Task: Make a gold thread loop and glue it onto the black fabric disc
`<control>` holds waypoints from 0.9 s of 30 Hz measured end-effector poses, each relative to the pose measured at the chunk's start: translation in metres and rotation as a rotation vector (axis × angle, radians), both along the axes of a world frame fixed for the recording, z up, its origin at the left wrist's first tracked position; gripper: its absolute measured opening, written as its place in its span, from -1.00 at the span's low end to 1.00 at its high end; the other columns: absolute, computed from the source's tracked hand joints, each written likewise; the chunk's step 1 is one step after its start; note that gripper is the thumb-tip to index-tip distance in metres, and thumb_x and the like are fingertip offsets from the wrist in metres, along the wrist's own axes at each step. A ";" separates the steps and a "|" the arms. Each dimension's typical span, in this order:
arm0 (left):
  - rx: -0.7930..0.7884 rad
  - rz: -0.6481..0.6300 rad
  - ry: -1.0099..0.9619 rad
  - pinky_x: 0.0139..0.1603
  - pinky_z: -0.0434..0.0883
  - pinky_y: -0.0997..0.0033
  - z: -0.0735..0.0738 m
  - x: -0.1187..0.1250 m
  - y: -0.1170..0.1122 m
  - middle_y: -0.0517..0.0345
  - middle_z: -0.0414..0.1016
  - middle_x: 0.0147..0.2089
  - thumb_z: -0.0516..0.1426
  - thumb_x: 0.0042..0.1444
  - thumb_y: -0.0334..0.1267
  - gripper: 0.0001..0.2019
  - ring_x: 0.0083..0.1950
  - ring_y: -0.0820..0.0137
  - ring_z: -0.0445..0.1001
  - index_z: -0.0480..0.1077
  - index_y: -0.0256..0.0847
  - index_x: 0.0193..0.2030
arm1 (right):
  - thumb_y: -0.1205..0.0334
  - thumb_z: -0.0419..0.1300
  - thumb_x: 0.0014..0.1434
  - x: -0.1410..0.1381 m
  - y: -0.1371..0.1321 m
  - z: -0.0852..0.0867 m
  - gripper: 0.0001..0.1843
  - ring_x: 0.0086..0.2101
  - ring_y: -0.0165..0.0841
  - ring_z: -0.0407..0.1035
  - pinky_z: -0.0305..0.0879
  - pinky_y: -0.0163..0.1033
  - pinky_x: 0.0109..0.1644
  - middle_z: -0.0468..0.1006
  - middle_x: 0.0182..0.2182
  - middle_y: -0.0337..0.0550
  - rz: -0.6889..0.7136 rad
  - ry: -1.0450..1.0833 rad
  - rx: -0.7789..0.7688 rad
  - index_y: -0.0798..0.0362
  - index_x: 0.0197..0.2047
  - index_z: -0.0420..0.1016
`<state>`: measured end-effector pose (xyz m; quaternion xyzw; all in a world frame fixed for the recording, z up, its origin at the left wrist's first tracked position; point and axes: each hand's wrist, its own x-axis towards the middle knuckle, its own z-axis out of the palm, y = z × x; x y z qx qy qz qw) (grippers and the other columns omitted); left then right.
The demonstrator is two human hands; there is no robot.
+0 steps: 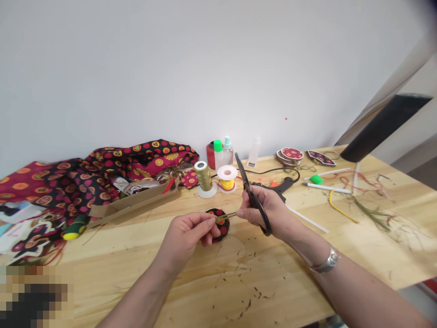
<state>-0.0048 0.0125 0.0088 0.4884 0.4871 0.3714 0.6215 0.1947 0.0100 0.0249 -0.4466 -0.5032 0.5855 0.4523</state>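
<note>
My left hand (189, 230) is closed in a pinch on a short length of gold-green thread (227, 216). The thread runs across to my right hand (273, 212), whose thumb and finger pinch its other end. Black scissors (254, 198) are also held in my right hand, blades pointing up and away. Just behind and under my left fingertips lies a round black fabric piece (222, 232) with red and orange dots, partly hidden by the hand. A cone of gold-green thread (204, 176) stands beyond it.
A yellow thread spool (227, 181), several small bottles (218, 157) and a black glue gun (285, 187) stand or lie behind my hands. Patterned cloth (102, 168) and a cardboard tray (136, 205) fill the left. A black lamp-like tube (385, 127) overhangs the right. Dark scraps litter the front.
</note>
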 end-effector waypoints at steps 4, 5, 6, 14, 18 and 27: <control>0.016 0.016 -0.022 -0.54 0.26 0.55 -0.004 -0.001 -0.001 0.09 0.53 -0.55 0.20 0.00 -0.15 -0.79 -0.59 0.52 0.34 0.55 -0.28 -0.38 | 0.25 0.35 -0.19 -0.002 0.000 -0.001 -0.65 -0.64 -0.60 0.06 -0.04 -0.43 -0.60 0.31 -0.63 -0.41 0.019 0.008 -0.026 0.07 -0.45 0.20; 0.016 0.024 -0.027 -0.52 0.29 0.53 -0.005 -0.001 -0.002 0.07 0.54 -0.53 0.18 0.02 -0.13 -0.75 -0.56 0.49 0.37 0.55 -0.28 -0.32 | 0.26 0.35 -0.19 -0.003 0.000 -0.002 -0.65 -0.63 -0.59 0.07 -0.03 -0.43 -0.59 0.31 -0.63 -0.41 0.028 0.008 -0.033 0.07 -0.45 0.20; 0.020 0.029 -0.028 -0.50 0.31 0.51 -0.005 0.000 -0.003 0.05 0.55 -0.51 0.16 0.04 -0.10 -0.71 -0.52 0.45 0.40 0.55 -0.28 -0.27 | 0.27 0.35 -0.19 -0.004 -0.001 -0.003 -0.65 -0.63 -0.59 0.08 -0.02 -0.43 -0.59 0.31 -0.63 -0.41 0.036 0.006 -0.037 0.07 -0.45 0.20; 0.130 -0.020 0.156 -0.47 0.29 0.52 -0.006 0.011 -0.012 0.15 0.54 -0.49 0.27 -0.12 -0.22 -0.86 -0.50 0.49 0.34 0.55 -0.24 -0.42 | 0.34 0.30 -0.15 -0.013 -0.005 -0.012 -0.73 -0.58 -0.57 0.10 0.05 -0.42 -0.52 0.25 -0.60 -0.40 0.095 -0.037 -0.030 0.09 -0.48 0.22; 0.192 -0.002 0.200 -0.47 0.27 0.53 -0.006 0.011 -0.014 0.19 0.46 -0.58 0.21 -0.04 -0.21 -0.83 -0.52 0.50 0.31 0.52 -0.24 -0.54 | 0.34 0.27 -0.12 -0.015 -0.004 -0.018 -0.76 -0.55 -0.54 0.13 0.07 -0.40 -0.49 0.29 -0.57 -0.38 0.136 -0.023 -0.029 0.09 -0.43 0.24; 0.100 0.040 0.111 -0.51 0.30 0.55 -0.005 0.008 -0.008 0.15 0.51 -0.57 0.22 -0.05 -0.20 -0.84 -0.57 0.51 0.34 0.51 -0.26 -0.51 | 0.30 0.34 -0.18 -0.008 -0.003 -0.005 -0.67 -0.59 -0.56 0.12 0.04 -0.42 -0.53 0.30 -0.61 -0.40 0.074 0.007 -0.059 0.08 -0.43 0.22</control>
